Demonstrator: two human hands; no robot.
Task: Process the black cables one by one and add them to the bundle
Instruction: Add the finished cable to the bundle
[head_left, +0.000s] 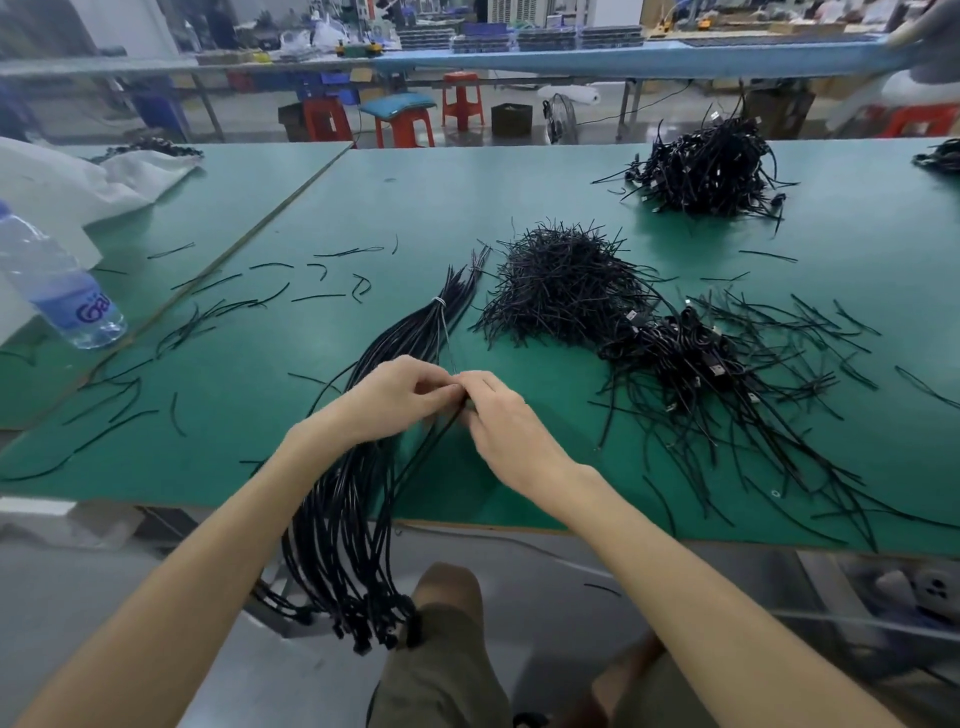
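A long bundle of black cables lies across the green table's front edge, its plug ends hanging below the edge. A white tie binds its far end. My left hand rests on the bundle with its fingers curled, pinching a cable. My right hand meets it fingertip to fingertip and pinches the same black cable, which runs down beside the bundle. A tangle of black cables with plugs lies to the right.
A heap of thin black ties sits mid-table, and another cable pile sits at the back right. Loose black ties are scattered at left. A water bottle and a white bag stand at far left. My knee is below the edge.
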